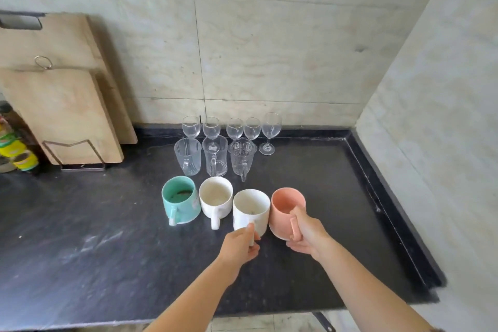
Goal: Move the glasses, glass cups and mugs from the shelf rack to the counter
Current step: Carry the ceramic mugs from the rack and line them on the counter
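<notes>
On the black counter (pixel 80 224) stands a front row of mugs: a teal mug (pixel 180 201), a white mug (pixel 215 197), a second white mug (pixel 252 209) and a pink mug (pixel 285 210). My left hand (pixel 241 246) grips the second white mug by its handle. My right hand (pixel 307 234) holds the pink mug by its handle and side. Behind them stand three glass cups with handles (pixel 214 155). Several wine glasses (pixel 234 128) line the wall, the rightmost (pixel 270 132) a little forward. The shelf rack is not in view.
Two wooden chopping boards (pixel 62 105) lean in a wire stand at the back left. Yellow-green packets (pixel 16 148) sit at the far left edge. A tiled wall closes the back, and another wall closes the right side. The counter's front edge runs below my forearms.
</notes>
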Demonstrator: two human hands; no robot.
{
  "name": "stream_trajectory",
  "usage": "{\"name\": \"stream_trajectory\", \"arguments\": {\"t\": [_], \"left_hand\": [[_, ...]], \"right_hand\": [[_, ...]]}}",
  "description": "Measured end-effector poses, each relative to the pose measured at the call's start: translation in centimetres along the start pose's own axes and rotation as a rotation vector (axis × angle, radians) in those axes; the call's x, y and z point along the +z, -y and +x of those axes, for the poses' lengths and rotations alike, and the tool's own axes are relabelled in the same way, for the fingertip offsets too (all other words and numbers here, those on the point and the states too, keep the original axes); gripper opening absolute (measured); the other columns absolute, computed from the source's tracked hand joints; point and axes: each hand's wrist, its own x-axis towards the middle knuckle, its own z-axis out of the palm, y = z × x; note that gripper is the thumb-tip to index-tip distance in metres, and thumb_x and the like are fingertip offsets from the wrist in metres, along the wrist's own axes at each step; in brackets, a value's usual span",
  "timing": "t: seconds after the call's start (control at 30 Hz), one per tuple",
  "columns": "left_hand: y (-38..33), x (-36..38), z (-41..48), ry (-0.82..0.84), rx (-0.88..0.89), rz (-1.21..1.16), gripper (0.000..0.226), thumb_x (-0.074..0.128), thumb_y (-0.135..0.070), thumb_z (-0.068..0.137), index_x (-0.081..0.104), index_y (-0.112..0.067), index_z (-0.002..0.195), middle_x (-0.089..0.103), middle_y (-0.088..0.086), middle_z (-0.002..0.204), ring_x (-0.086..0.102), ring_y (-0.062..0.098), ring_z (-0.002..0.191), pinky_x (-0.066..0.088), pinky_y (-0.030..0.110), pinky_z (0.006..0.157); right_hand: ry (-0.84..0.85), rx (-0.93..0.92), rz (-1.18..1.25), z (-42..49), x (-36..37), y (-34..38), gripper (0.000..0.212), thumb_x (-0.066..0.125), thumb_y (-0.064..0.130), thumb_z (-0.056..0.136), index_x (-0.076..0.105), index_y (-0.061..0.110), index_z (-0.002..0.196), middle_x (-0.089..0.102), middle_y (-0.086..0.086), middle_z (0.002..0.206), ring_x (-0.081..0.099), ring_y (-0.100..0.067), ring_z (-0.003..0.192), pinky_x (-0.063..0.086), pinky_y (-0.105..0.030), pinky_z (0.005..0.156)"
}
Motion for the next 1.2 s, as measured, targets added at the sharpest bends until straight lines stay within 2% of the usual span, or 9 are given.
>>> {"name": "stream_trajectory", "arguments": {"t": [0.17, 0.3, 0.43, 0.6, 0.83, 0.93, 1.0, 1.1, 1.2], "left_hand": [[-0.8, 1.5, 3.5, -0.047, 0.001, -0.019, 0.038, 0.047, -0.038, 0.096, 0.064, -0.009, 0.078, 0.059, 0.01, 0.088, 0.058, 0.021, 0.08, 0.052, 0.025, 0.073], [-1.1, 1.9, 5.4, -0.046, -0.013, 0.045, 0.036, 0.043, -0.04, 0.097, 0.065, -0.012, 0.088, 0.063, 0.008, 0.107, 0.06, 0.02, 0.101, 0.051, 0.027, 0.082], [-1.1, 2.3, 6.1, -0.035, -0.024, 0.086, 0.035, 0.041, -0.041, 0.097, 0.065, -0.016, 0.092, 0.062, 0.003, 0.11, 0.058, 0.017, 0.106, 0.05, 0.033, 0.094], [-1.4, 2.2, 6.4, 0.009, -0.073, 0.072, 0.033, 0.039, -0.042, 0.097, 0.061, -0.018, 0.098, 0.06, -0.002, 0.113, 0.061, 0.015, 0.103, 0.053, 0.031, 0.087], [-1.7, 2.4, 6.3, 0.008, -0.132, 0.093, 0.029, 0.039, -0.042, 0.096, 0.061, -0.023, 0.099, 0.055, -0.003, 0.118, 0.065, 0.015, 0.097, 0.055, 0.027, 0.079], [-1.9, 2.2, 6.2, 0.01, -0.141, 0.151, 0.027, 0.04, -0.044, 0.096, 0.062, -0.028, 0.098, 0.053, -0.005, 0.119, 0.065, 0.014, 0.094, 0.055, 0.027, 0.08], [-2.2, 2.0, 6.1, 0.013, -0.13, 0.229, 0.027, 0.04, -0.046, 0.096, 0.062, -0.03, 0.098, 0.053, -0.007, 0.116, 0.065, 0.014, 0.092, 0.054, 0.028, 0.081], [-2.8, 1.7, 6.2, -0.01, -0.121, 0.374, 0.026, 0.04, -0.047, 0.095, 0.058, -0.028, 0.101, 0.057, -0.006, 0.105, 0.064, 0.017, 0.093, 0.055, 0.029, 0.081], [-3.6, 0.9, 5.8, -0.076, -0.026, 0.571, 0.022, 0.042, -0.043, 0.096, 0.056, -0.025, 0.097, 0.059, -0.003, 0.085, 0.062, 0.016, 0.079, 0.053, 0.029, 0.07]], "right_hand": [[0.036, 0.05, 0.083, 3.5, 0.2, 1.8, 0.048, 0.046, 0.039, 0.089, 0.055, 0.002, 0.118, 0.057, -0.017, 0.123, 0.066, -0.027, 0.088, 0.059, -0.035, 0.078], [0.07, 0.044, 0.118, 4.9, 0.6, 2.9, 0.051, 0.046, 0.035, 0.088, 0.055, 0.0, 0.124, 0.057, -0.016, 0.123, 0.066, -0.028, 0.089, 0.059, -0.035, 0.078], [0.083, 0.038, 0.132, 5.9, 1.0, 3.9, 0.052, 0.046, 0.035, 0.088, 0.051, 0.004, 0.13, 0.054, -0.012, 0.123, 0.067, -0.028, 0.09, 0.058, -0.032, 0.072], [0.094, 0.038, 0.151, 6.9, 1.4, 4.3, 0.053, 0.046, 0.037, 0.089, 0.049, 0.005, 0.132, 0.057, -0.015, 0.12, 0.067, -0.03, 0.093, 0.058, -0.035, 0.081], [0.081, 0.028, 0.164, 7.2, 1.8, 3.5, 0.051, 0.043, 0.034, 0.093, 0.043, 0.008, 0.137, 0.053, -0.013, 0.131, 0.066, -0.029, 0.096, 0.052, -0.041, 0.097], [0.071, 0.028, 0.147, 7.3, 1.8, 3.2, 0.051, 0.045, 0.037, 0.095, 0.044, 0.01, 0.137, 0.052, -0.012, 0.133, 0.066, -0.027, 0.095, 0.052, -0.041, 0.097], [0.055, 0.027, 0.105, 7.3, 1.8, 3.2, 0.051, 0.045, 0.041, 0.095, 0.044, 0.011, 0.136, 0.056, -0.011, 0.126, 0.067, -0.025, 0.09, 0.056, -0.037, 0.089], [-0.02, -0.009, -0.046, 7.3, 1.8, 3.5, 0.047, 0.045, 0.044, 0.095, 0.049, 0.01, 0.127, 0.062, -0.009, 0.101, 0.066, -0.023, 0.083, 0.057, -0.032, 0.073], [-0.162, -0.132, -0.272, 7.2, 1.7, 3.6, 0.044, 0.048, 0.045, 0.094, 0.057, 0.008, 0.115, 0.062, -0.004, 0.085, 0.065, -0.022, 0.078, 0.057, -0.038, 0.08]]}}
